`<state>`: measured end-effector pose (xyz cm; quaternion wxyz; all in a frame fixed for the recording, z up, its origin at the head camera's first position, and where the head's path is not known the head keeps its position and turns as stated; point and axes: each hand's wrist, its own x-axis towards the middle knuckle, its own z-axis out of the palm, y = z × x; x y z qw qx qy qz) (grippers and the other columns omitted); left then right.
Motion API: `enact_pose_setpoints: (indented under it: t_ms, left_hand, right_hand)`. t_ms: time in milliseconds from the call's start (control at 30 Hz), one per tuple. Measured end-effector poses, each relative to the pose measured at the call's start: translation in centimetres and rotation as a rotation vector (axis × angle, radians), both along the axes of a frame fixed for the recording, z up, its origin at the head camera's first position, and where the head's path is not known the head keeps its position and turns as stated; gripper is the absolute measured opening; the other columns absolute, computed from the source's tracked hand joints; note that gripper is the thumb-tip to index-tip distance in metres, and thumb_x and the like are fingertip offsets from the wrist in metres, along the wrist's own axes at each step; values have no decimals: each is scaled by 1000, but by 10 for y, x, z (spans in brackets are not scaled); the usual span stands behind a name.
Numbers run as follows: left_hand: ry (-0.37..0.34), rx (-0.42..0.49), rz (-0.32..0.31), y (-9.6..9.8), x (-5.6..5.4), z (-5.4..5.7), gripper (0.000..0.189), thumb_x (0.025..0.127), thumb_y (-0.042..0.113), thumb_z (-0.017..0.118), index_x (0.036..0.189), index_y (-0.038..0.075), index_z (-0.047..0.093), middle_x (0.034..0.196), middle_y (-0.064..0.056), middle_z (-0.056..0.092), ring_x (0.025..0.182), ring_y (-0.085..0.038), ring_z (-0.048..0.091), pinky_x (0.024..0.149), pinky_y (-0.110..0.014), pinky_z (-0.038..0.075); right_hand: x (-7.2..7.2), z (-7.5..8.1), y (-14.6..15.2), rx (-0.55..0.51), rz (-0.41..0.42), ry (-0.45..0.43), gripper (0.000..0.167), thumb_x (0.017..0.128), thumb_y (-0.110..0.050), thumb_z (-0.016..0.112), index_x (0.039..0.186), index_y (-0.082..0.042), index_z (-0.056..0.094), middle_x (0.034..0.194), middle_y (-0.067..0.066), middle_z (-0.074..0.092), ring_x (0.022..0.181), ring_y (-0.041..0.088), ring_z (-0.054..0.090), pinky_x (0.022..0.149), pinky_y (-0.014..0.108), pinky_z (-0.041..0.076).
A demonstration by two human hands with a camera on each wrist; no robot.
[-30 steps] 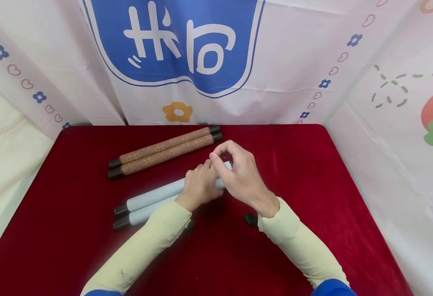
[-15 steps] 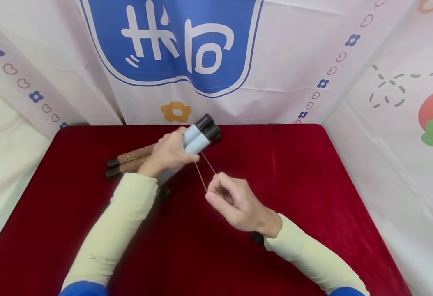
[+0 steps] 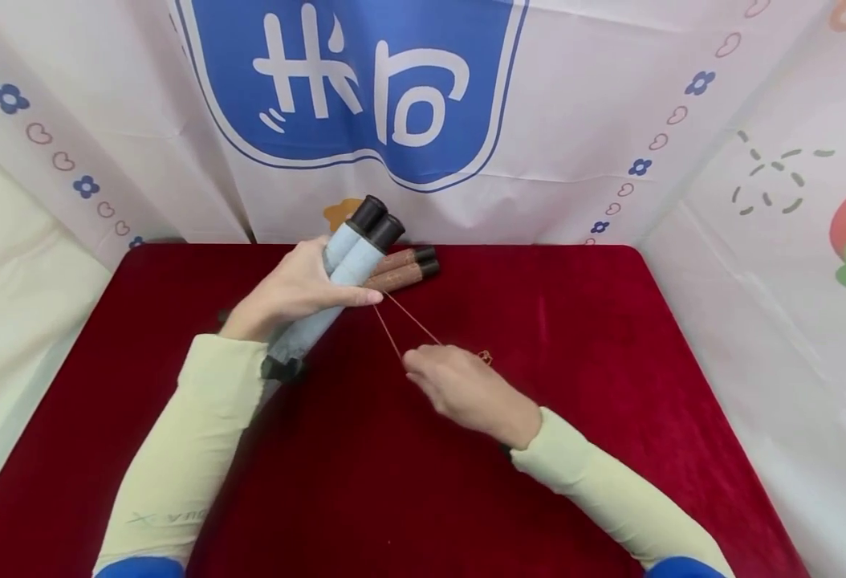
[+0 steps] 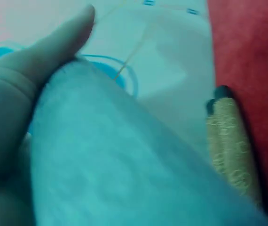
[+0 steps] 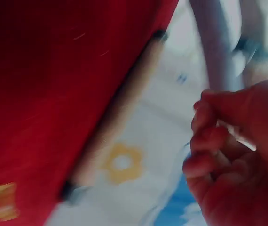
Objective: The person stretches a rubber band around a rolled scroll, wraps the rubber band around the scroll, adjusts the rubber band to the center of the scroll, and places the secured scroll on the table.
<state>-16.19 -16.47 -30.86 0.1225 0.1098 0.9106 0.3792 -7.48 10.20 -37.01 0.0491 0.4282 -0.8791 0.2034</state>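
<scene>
My left hand [image 3: 289, 285] grips a pale blue scroll [image 3: 354, 261], a pair of parallel rolls with black end caps, raised off the table and tilted. Its surface fills much of the left wrist view, where the left thumb [image 4: 61, 42] lies along it. A thin brown cord [image 3: 412, 319] runs in two taut strands from beside the left thumb to my right hand [image 3: 469, 393]. The right hand's fingers are curled and pinch the cord; their tips are partly hidden. A small gold-brown ornament [image 3: 485, 357] shows just behind the right hand.
A brown patterned scroll [image 3: 397, 273] with black caps lies at the back of the red table [image 3: 575, 321], partly behind the blue scroll. A white printed curtain [image 3: 560, 120] stands behind the table and at its sides.
The left hand has lifted the blue scroll from the table and turned it steeper, moving left. The right hand has drawn away toward the front, stretching the cord, and its palm has turned down.
</scene>
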Motion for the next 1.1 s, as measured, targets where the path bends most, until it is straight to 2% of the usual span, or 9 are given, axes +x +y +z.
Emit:
enact_pose_setpoints:
  t_ms: [200, 333, 500, 667, 733, 767, 900, 1000, 1100]
  left_hand:
    - [61, -221, 10, 24, -12, -34, 84, 73, 58, 88, 128, 3, 53, 105, -15, 64, 89, -29, 63, 74, -39, 50]
    - [116, -199, 15, 37, -16, -51, 84, 74, 69, 82, 121, 5, 55, 98, -13, 64, 83, -28, 63, 70, -37, 50]
    - [204, -146, 57, 44, -14, -57, 80, 87, 84, 56, 116, 10, 56, 92, -9, 64, 76, -26, 64, 67, -38, 51]
    - [431, -141, 73, 41, -13, -54, 68, 107, 61, 32, 126, 2, 59, 99, -17, 68, 83, -37, 67, 71, -52, 55]
    - [514, -129, 90, 39, -13, -53, 59, 109, 46, 30, 128, -1, 61, 104, -21, 70, 86, -42, 68, 75, -58, 56]
    - [541, -126, 97, 37, -12, -53, 55, 109, 39, 30, 121, -2, 63, 102, -22, 69, 85, -43, 67, 74, -59, 56]
    - [559, -111, 66, 33, -6, -49, 40, 103, 25, 32, 96, 1, 63, 86, -17, 64, 75, -37, 63, 69, -55, 55]
    - [518, -85, -19, 36, 5, -46, 31, 100, 22, 35, 85, 6, 58, 79, -13, 59, 71, -29, 57, 67, -47, 53]
    - [492, -36, -123, 44, 24, -42, 26, 97, 19, 38, 84, 8, 59, 80, -9, 59, 72, -24, 55, 67, -41, 52]
  right_hand:
    - [17, 38, -40, 83, 50, 253, 13, 98, -3, 61, 88, -10, 61, 75, 1, 56, 72, 16, 54, 69, 27, 48]
    - [26, 49, -56, 110, 81, 359, 12, 95, -1, 60, 88, -10, 64, 79, 0, 59, 75, 16, 55, 73, 27, 48]
    - [27, 39, -57, 165, 44, 405, 11, 97, -3, 57, 102, -8, 66, 88, 2, 62, 79, 18, 59, 74, 27, 50]
    - [16, 21, -29, 248, -42, 328, 35, 94, -1, 64, 128, -8, 64, 103, 12, 66, 83, 23, 63, 68, 32, 53]
    - [8, 13, -11, 257, -67, 255, 44, 91, 3, 66, 133, -12, 66, 113, 20, 66, 85, 27, 65, 67, 36, 55]
    - [3, 9, -1, 255, -76, 211, 48, 90, 5, 67, 134, -15, 67, 120, 24, 64, 88, 28, 66, 68, 37, 55]
    - [-21, 8, 43, 189, -119, 22, 53, 89, 9, 66, 132, -21, 74, 152, 32, 44, 108, 29, 68, 83, 47, 58]
    - [-40, 19, 72, 79, -121, -72, 49, 90, 11, 63, 124, -19, 80, 166, 26, 27, 125, 29, 62, 100, 53, 54]
    - [-54, 34, 90, -44, -62, -91, 46, 89, 13, 58, 112, -15, 84, 168, 20, 26, 129, 30, 57, 111, 54, 48]
